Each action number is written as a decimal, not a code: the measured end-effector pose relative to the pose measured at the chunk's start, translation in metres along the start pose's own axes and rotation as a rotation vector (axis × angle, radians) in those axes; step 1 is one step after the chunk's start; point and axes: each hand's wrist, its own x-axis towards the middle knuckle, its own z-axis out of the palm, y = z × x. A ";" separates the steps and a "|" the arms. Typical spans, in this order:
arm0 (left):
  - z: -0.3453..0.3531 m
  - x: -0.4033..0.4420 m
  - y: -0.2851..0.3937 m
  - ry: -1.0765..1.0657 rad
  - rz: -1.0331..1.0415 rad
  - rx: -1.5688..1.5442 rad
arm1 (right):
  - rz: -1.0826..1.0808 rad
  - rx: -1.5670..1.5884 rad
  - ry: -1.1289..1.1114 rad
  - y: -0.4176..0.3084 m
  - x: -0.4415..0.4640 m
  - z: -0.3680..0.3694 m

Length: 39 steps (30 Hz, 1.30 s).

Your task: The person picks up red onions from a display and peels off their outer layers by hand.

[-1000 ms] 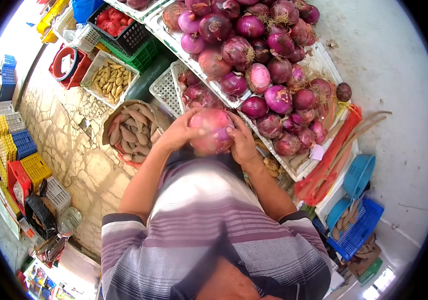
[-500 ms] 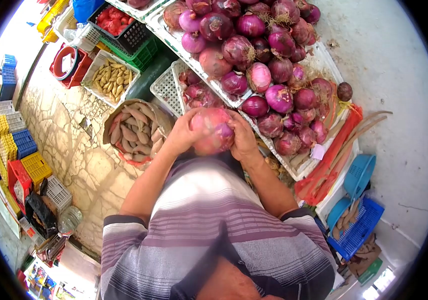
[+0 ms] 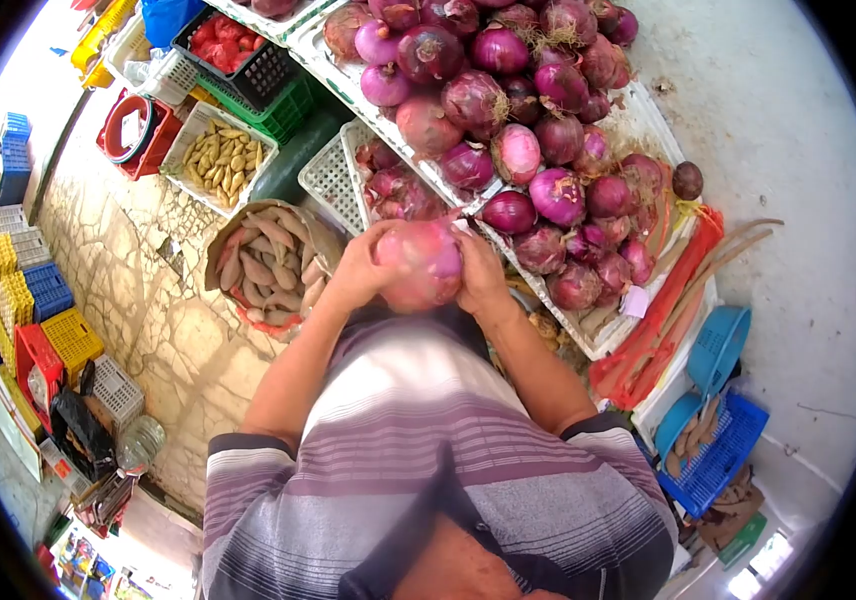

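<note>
Between my two hands, in front of my chest, is a bundle of red onions in thin red netting [image 3: 420, 265]. My left hand [image 3: 360, 270] is wrapped round its left side. On the right, my right hand [image 3: 480, 268] is closed on the bundle's upper right edge, where a twisted bit of net shows near the fingers. Loose red onions [image 3: 516, 155] are heaped in white crates just beyond. More netted onions [image 3: 403, 192] lie in a small white basket behind the bundle.
A sack of sweet potatoes [image 3: 270, 262] stands at the left, with a white basket of small yellowish roots [image 3: 220, 162] behind it. Red netting [image 3: 648, 360] hangs over the crate edge at right, above a blue basket [image 3: 718, 470]. Stacked crates [image 3: 70, 335] line the far left.
My right hand has shifted its hold on the bundle's upper right, and a twisted bit of net now shows there. The bundle has turned slightly between my hands.
</note>
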 end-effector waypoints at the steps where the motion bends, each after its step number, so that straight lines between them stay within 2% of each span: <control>1: -0.001 -0.001 -0.002 -0.027 -0.047 -0.197 | 0.096 0.109 -0.008 -0.004 0.001 0.002; 2: -0.003 -0.003 -0.007 -0.036 -0.052 -0.268 | 0.193 0.218 -0.006 -0.008 0.003 0.004; 4: -0.006 -0.005 -0.017 -0.055 -0.053 -0.409 | 0.536 0.688 0.000 -0.039 0.012 0.006; 7: -0.010 -0.010 -0.022 -0.044 -0.067 -0.434 | 0.462 0.588 0.024 -0.049 0.014 0.006; 10: -0.014 -0.013 -0.021 -0.051 -0.095 -0.520 | 0.493 0.393 0.060 0.026 0.012 0.013; 13: -0.015 -0.017 -0.017 -0.042 -0.119 -0.564 | 0.544 0.313 0.032 0.062 0.012 0.016; 16: -0.019 -0.020 -0.026 0.013 -0.120 -0.623 | 0.653 0.565 0.098 0.083 0.010 0.023; 22: -0.034 -0.026 -0.032 0.073 -0.138 -0.603 | 0.709 0.350 0.369 0.102 -0.017 0.022; 25: -0.036 -0.020 -0.039 0.066 -0.149 -0.551 | 0.821 0.616 0.115 0.056 -0.026 0.005; 28: -0.026 -0.010 -0.040 0.015 -0.143 -0.493 | 0.736 1.054 -0.082 -0.031 -0.022 0.006; 31: -0.011 0.002 -0.033 -0.067 -0.117 -0.512 | 0.493 0.902 -0.097 -0.060 -0.021 0.016; 33: -0.005 0.007 -0.023 -0.103 -0.156 -0.369 | 0.396 0.827 -0.009 -0.027 -0.023 0.016; 37: 0.003 0.010 -0.016 -0.107 -0.109 -0.088 | 0.341 0.593 0.090 -0.011 -0.029 0.012; 39: 0.017 0.011 -0.018 -0.035 -0.021 -0.001 | 0.232 0.253 0.088 -0.017 -0.029 0.010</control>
